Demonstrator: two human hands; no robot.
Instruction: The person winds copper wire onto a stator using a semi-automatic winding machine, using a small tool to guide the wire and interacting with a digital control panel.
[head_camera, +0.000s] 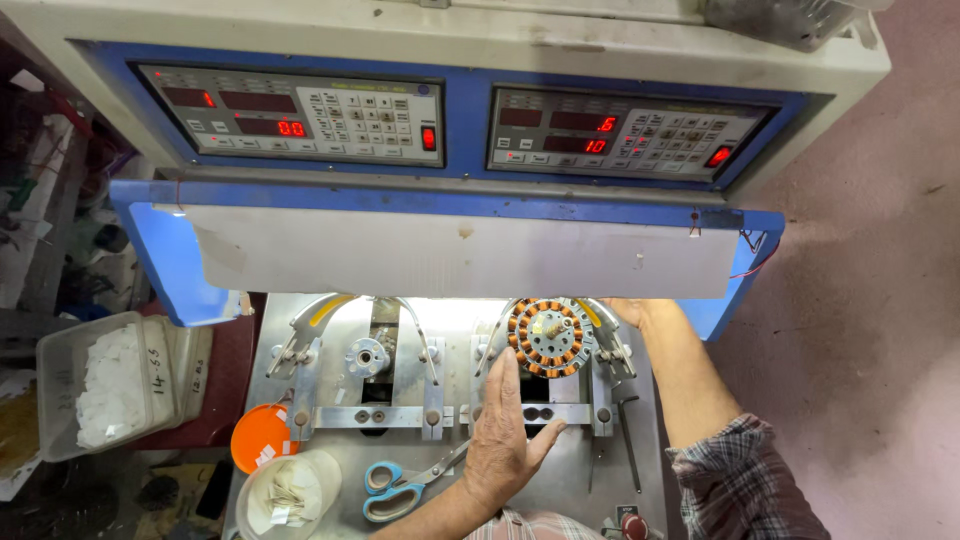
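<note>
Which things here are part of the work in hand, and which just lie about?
In hand: wound stator on the right-hand fixture; left hand flat below it; right hand reaching behind it.

Lying about: scissors, orange lid, tub of paper slips, clear box of white pieces, bare left-hand fixture.

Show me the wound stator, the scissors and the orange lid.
wound stator (546, 337), head view, on its central hub.
scissors (392, 490), head view, on the blue handles.
orange lid (257, 435), head view, on its top face.
</note>
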